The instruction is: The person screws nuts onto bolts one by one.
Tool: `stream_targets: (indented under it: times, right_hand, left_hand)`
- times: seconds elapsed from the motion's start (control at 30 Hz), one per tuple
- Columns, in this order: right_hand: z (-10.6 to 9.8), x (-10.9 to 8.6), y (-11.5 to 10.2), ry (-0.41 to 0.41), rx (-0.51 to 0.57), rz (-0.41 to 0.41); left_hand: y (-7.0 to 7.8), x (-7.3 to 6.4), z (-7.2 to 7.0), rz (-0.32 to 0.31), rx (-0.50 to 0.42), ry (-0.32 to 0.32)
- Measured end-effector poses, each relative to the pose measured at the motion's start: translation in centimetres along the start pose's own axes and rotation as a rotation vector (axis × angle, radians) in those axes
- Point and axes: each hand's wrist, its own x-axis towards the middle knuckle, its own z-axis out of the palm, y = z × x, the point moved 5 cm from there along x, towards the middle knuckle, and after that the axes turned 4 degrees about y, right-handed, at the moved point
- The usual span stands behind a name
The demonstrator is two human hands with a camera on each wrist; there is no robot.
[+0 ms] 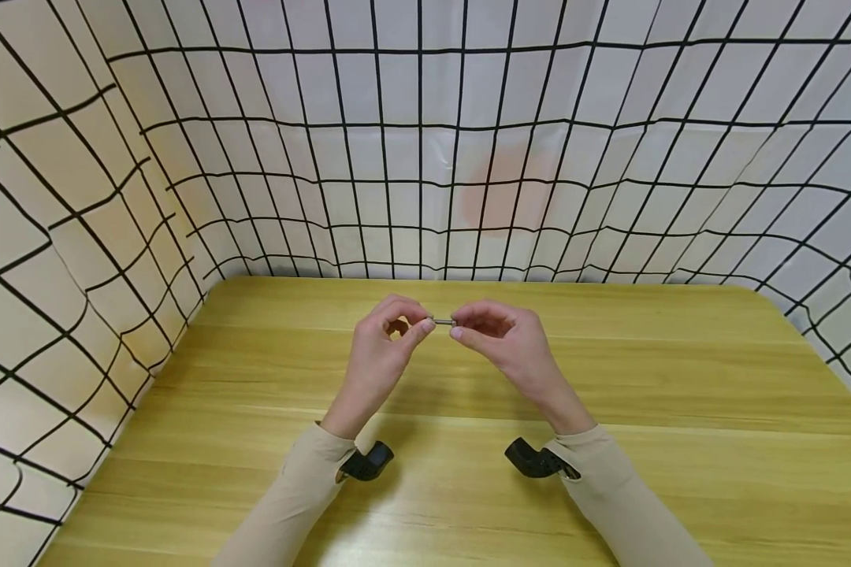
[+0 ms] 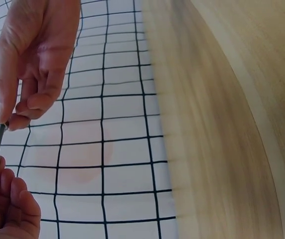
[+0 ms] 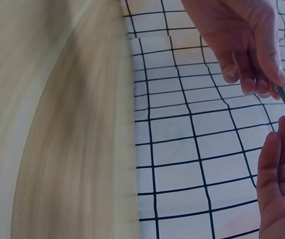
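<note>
A short, thin metal bolt [image 1: 443,321] is held level above the table between my two hands. My left hand [image 1: 379,350] pinches its left end between thumb and forefinger. The opposite end, which looks wider, is pinched by the thumb and fingertips of my right hand [image 1: 514,346]. In the left wrist view the bolt [image 2: 0,138] shows as a dark shank bridging both sets of fingertips. Only a small piece of the bolt [image 3: 282,93] appears in the right wrist view. Fingertips cover both ends, so whether a nut sits on it cannot be told.
Beneath the hands spreads a wooden table [image 1: 440,472]. A white sheet with a black grid [image 1: 397,150] rises behind its far edge and along the sides. Black wrist-worn devices sit at the left cuff [image 1: 369,462] and right cuff [image 1: 535,459].
</note>
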Motion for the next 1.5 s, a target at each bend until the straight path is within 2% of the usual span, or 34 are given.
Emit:
stream_targets:
  times: [0.1,0.17,0.33,0.43,0.63,0.83,1.23,1.5]
  right_hand:
    - [0.0,0.0,0.0,0.002,-0.009,0.009]
    - [0.1,-0.2,-0.8,0.001,-0.029,0.018]
    - [0.1,-0.2,-0.7,0.005,-0.034,0.017]
    - [0.0,0.1,0.4,0.014,-0.019,-0.001]
    - [0.4,0.1,0.6,0.002,-0.011,-0.031]
    - [0.7,0.1,0.7,-0.007,0.01,-0.012]
    - [-0.2,0.3,0.6,0.031,0.082,0.002]
    - [-0.3,0.2,0.0,-0.009,0.057,-0.048]
  left_hand:
    - [0.0,0.0,0.1,-0.016,-0.008,-0.003]
    - [0.9,0.0,0.0,-0.025,-0.009,-0.006]
    - [3.2,-0.3,-0.3,-0.044,-0.012,-0.003]
    - [3.2,-0.3,-0.2,-0.046,-0.02,0.006]
    - [3.2,-0.5,0.0,-0.037,-0.033,-0.005]
    - [3.2,-0.5,0.1,-0.036,-0.038,0.002]
    - [3.3,-0.3,-0.2,-0.05,-0.034,0.028]
    - [3.3,-0.2,-0.4,-0.054,-0.035,0.032]
